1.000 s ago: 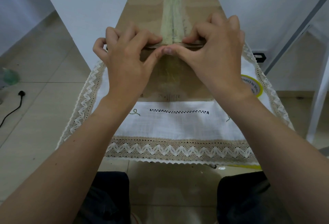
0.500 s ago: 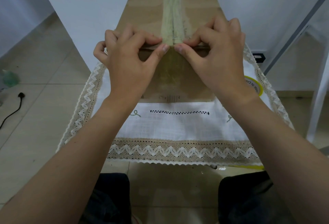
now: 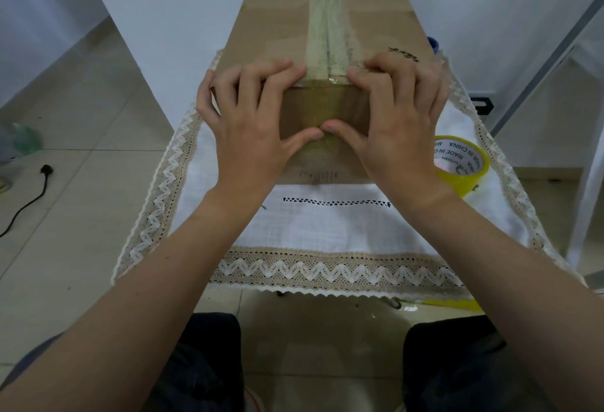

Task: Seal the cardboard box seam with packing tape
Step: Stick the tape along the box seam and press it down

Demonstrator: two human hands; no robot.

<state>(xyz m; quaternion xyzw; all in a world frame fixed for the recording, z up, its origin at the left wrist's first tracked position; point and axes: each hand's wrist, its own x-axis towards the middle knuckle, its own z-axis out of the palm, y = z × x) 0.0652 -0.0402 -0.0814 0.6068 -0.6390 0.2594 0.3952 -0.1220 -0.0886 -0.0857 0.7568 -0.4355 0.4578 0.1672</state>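
Observation:
A brown cardboard box stands on a small table, its near end facing me. A strip of clear yellowish packing tape runs along the top seam and folds down over the front face. My left hand and my right hand grip the box's near top edge on either side of the tape. Their bent fingertips rest on the top. Both thumbs meet on the front face and press the tape end against it.
A yellow packing tape roll lies on the white lace-edged tablecloth, just right of my right wrist. A wall stands behind the box. A black cable lies on the tiled floor at left, and a white frame stands at right.
Both thumbs have slid down from the box's top edge to the middle of the front face, along the tape. The fingers have stayed on the top.

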